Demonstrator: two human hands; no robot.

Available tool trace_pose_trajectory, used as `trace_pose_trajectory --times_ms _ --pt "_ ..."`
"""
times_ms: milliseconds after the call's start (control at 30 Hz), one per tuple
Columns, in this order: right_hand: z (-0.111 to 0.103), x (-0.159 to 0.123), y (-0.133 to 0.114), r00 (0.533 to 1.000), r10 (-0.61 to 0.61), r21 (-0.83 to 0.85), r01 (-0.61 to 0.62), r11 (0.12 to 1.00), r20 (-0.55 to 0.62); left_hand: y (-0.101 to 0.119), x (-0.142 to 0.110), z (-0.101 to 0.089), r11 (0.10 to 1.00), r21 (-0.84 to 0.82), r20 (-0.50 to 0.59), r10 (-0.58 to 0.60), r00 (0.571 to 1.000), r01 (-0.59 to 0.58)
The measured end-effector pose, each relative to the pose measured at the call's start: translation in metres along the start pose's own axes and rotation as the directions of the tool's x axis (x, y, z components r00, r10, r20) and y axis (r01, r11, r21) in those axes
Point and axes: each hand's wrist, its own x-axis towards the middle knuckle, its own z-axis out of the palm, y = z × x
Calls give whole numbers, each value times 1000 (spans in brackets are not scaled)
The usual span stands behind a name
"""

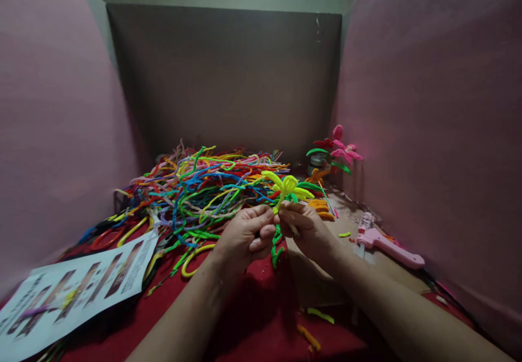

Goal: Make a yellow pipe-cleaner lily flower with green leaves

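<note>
A yellow pipe-cleaner flower (289, 183) with long petals stands upright between my two hands, above the middle of the table. My left hand (248, 232) is closed, its thumb and forefinger pinching the flower's base. Close against it, my right hand (304, 225) pinches the same base from the right. The exact grip points are partly covered by my fingers. Green pipe-cleaner pieces (278, 256) hang or lie just below the hands; I cannot tell whether they join the flower.
A big heap of colourful pipe cleaners (204, 188) fills the back. Yellow-handled scissors (188, 267) and a printed sheet (92, 291) lie left. On the right are cardboard (326, 283), a pink glue gun (391, 248) and a pink flower (346, 151). Pink side walls (440, 133) enclose the table.
</note>
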Motion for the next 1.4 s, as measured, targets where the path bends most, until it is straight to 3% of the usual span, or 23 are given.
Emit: trace_pose_trajectory --times_ms 233,367,433,500,533,600,667,700,767,867,933,1000,1067,1133,1200,1300,1333,1400 --pt "1 -4 -3 991 134 61 -133 989 -15 -2 -1 -1 998 -52 39 -20 999 22" --pt "1 -5 -1 994 74 85 -68 994 -77 -4 0 2 998 -50 33 -42 999 43" --pt "1 -4 0 994 46 79 -38 996 -102 -4 0 6 999 31 -15 -17 1000 18" --pt "0 -3 2 993 23 58 -16 998 -118 -6 0 11 969 240 -125 84 989 -52" --pt "0 -3 2 992 5 40 0 999 -124 -7 0 13 917 385 -185 182 966 -99" --pt "1 -3 3 989 -51 -12 49 999 -137 -12 0 15 720 669 -231 436 870 -184" --pt "3 -3 3 986 -91 -65 83 994 -141 -16 1 16 522 822 -179 616 767 -227" --pt "4 -4 2 986 -96 -78 86 993 -135 -18 1 16 481 845 -162 650 743 -236" --pt "6 -4 3 990 -85 -61 78 995 -115 -19 2 15 569 790 -200 593 780 -229" --pt "5 -4 3 998 5 48 -2 999 -60 -17 3 15 861 473 -235 329 915 -188" --pt "3 -3 3 997 76 111 -71 991 -34 -15 4 14 969 194 -150 182 972 -152" --pt "1 -2 3 994 107 163 -100 982 -35 -14 5 13 995 -6 -46 98 994 -98" --pt "-1 -1 2 992 102 206 -86 975 -69 -14 5 12 998 -47 6 52 999 -51" --pt "-2 1 2 991 81 209 -59 976 -102 -15 6 12 993 99 -25 63 998 -61" --pt "-1 1 3 989 56 180 -31 983 -135 -17 6 15 925 355 -128 193 973 -137" --pt "3 0 3 986 17 136 5 991 -164 -21 6 19 722 657 -227 465 855 -218" --pt "5 -2 3 985 4 122 17 992 -170 -21 6 20 693 683 -238 510 827 -231" --pt "9 -5 2 989 -24 80 35 996 -143 -21 6 19 739 624 -230 484 844 -254"
